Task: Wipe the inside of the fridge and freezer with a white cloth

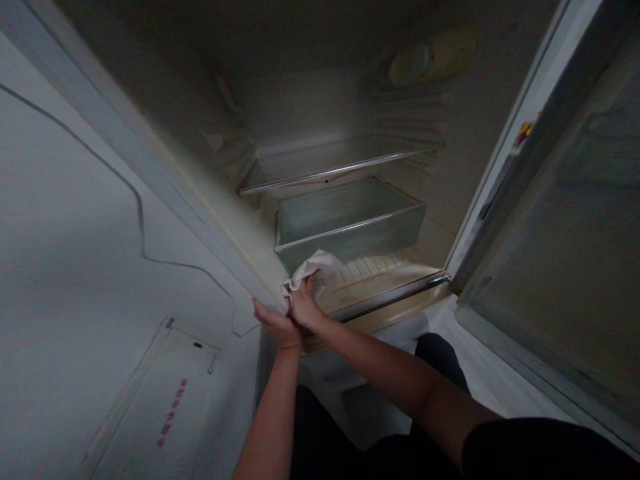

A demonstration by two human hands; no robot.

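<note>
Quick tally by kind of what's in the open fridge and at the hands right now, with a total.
Cloth: 1, white, held by the right hand at the fridge's bottom front edge
Glass shelf: 1
Clear drawer: 1
Hands: 2, the left hand resting open against the fridge's left edge
Total: 5

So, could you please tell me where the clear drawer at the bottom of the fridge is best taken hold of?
Probably by the front top rim of the clear drawer, coming from the open front. That edge faces the door opening and runs straight across. The side walls sit close to the fridge liner. The right hand presses a white cloth just before it.
</note>
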